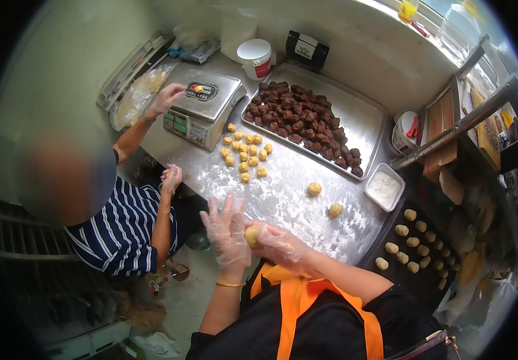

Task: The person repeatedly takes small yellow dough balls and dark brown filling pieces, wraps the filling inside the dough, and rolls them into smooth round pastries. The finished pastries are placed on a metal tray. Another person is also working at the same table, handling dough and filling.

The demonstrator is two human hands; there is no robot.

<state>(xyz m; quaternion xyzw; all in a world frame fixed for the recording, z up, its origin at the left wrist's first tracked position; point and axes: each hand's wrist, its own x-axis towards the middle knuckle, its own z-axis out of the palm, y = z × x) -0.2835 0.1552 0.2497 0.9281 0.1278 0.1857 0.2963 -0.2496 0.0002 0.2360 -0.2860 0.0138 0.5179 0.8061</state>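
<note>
My left hand (228, 234), in a clear plastic glove, is raised over the near table edge with its fingers spread. Beside its palm, a pale yellow dough ball (252, 236) is held in my gloved right hand (281, 243). Two similar filled-looking balls, one farther off (314, 189) and one to the right (335, 209), rest on the floured metal table (286, 216). Several smaller yellow dough pieces (243, 156) lie in a cluster beyond my left hand. Dark brown lumps (295, 114) are heaped on a metal tray (358, 112) behind them.
At left, a co-worker's gloved hand (169, 96) is at a digital scale (209, 101) bearing a dough piece (198, 89). A tub of white powder (385, 186) stands at right, near a dark baking tray (385, 283) with several pale balls. A white bucket (253, 56) stands behind.
</note>
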